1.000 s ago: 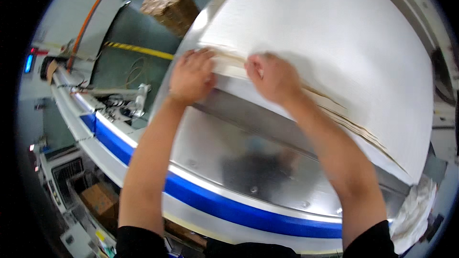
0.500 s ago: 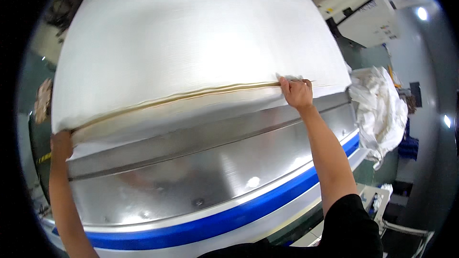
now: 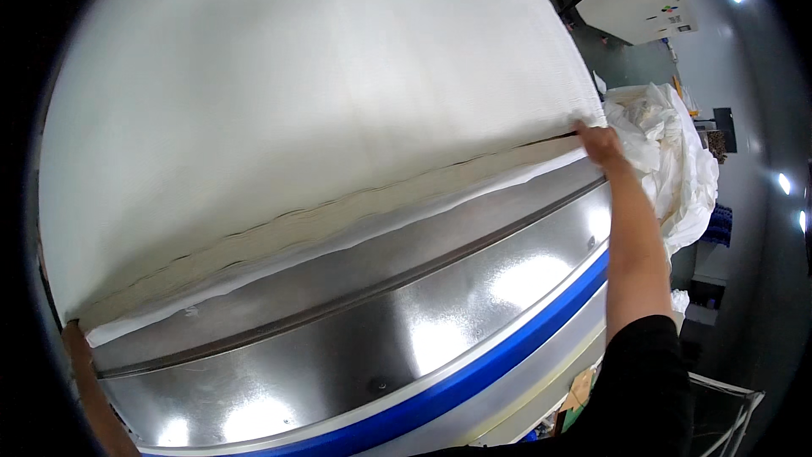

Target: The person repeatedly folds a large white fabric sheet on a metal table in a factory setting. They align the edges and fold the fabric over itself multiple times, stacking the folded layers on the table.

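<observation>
Your white cloth stack (image 3: 321, 76) looks matt and finely ribbed. On your side of it lie a smooth, glossy metal panel (image 3: 338, 372) and a smooth blue strip (image 3: 507, 352); to its right, a crumpled cloth bundle (image 3: 677, 178).

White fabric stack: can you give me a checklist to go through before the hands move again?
1. White fabric stack free of big folds on top: ok.
2. Left hand at the front-left corner: ok.
3. Right hand near the front-right corner: ok.
4. Layer edges along the front perfectly straight: not ok, they look wavy.
5. Both hands gripping firmly: cannot tell, fingers are blurred or hidden.
</observation>
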Demonstrator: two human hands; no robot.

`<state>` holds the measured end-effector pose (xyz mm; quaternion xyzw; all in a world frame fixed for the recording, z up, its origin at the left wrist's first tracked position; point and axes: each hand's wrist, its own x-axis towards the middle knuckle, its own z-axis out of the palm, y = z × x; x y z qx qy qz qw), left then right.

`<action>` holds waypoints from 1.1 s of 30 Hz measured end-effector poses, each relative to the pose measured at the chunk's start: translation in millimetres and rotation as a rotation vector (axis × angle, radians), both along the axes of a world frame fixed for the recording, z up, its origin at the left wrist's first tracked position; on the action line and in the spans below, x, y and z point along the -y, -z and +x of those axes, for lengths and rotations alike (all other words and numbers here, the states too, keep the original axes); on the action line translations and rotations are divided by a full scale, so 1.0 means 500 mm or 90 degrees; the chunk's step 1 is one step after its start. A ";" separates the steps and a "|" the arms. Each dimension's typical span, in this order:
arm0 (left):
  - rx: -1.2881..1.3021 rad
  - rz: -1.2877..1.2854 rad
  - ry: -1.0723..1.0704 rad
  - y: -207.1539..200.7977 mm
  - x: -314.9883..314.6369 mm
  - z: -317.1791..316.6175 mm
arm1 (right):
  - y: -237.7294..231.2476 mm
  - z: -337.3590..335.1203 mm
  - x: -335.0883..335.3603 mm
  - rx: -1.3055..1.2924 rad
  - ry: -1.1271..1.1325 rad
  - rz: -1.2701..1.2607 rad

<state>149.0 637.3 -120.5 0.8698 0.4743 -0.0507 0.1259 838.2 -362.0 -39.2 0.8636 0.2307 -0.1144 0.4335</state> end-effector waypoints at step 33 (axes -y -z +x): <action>-0.779 -0.015 0.262 -0.331 0.406 -0.290 | -0.224 -0.253 0.448 -0.172 0.054 0.100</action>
